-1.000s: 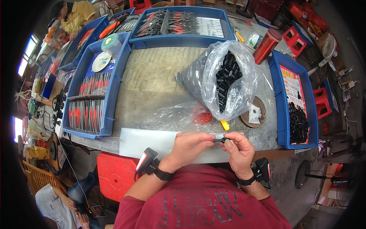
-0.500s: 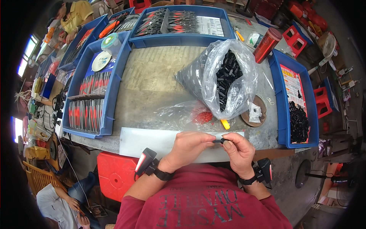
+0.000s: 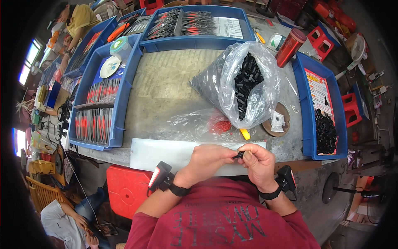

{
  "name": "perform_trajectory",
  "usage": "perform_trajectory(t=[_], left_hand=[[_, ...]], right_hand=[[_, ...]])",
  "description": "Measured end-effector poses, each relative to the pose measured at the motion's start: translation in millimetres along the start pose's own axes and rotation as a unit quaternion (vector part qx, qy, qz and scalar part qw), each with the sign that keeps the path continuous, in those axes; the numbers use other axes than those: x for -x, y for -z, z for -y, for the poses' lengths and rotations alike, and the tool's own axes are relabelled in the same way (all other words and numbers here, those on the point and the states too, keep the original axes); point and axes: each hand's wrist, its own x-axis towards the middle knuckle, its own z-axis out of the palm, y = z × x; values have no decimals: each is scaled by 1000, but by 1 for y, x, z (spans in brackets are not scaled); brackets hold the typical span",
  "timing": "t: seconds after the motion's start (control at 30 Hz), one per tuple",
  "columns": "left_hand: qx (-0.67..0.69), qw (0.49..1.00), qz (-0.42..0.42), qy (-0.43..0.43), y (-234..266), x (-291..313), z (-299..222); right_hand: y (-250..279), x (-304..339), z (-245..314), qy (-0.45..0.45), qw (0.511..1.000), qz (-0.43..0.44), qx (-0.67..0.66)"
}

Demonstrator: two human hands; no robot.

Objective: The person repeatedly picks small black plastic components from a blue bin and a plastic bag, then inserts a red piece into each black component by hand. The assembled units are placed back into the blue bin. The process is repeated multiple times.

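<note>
Close to my chest, my left hand (image 3: 209, 162) and my right hand (image 3: 258, 162) meet over the table's near edge. Between their fingertips they pinch one small black plastic part (image 3: 239, 155). A watch-like device is strapped to each wrist. Beyond my hands stands a clear plastic bag (image 3: 244, 83) full of the same black parts. A flatter clear bag (image 3: 203, 124) with small red pieces lies just in front of my hands, beside a yellow object (image 3: 246, 134).
Blue trays ring the table: one at the right (image 3: 309, 112) holds black parts, one at the left (image 3: 120, 112) and one at the back (image 3: 195, 41) hold rows of red-and-black tools. A red cylindrical bottle (image 3: 289, 47) stands at the back right. Other people sit at the left.
Both hands stay together on the small black part; the fingers have shifted slightly around it. Nothing else on the table has moved.
</note>
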Motion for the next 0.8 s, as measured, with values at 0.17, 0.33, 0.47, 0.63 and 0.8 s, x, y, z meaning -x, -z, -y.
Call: perform_trajectory(t=[0.17,0.33,0.47,0.63,0.8], left_hand=[[-43,997,-9,-63,0,-5,-2],[3,1000,18,-21,2,-4,-3],[151,982,66,91,7,0,1],[382,889,80,238,7,3,3],[439,851,78,277,6,5,2]], right_hand=[[0,-2,-4,-20,999,0,-45],[1,-2,-5,-24,998,17,-60],[2,-2,-1,-13,998,35,-48],[9,-2,1,-1,997,72,-26],[15,-3,-4,19,995,93,33]])
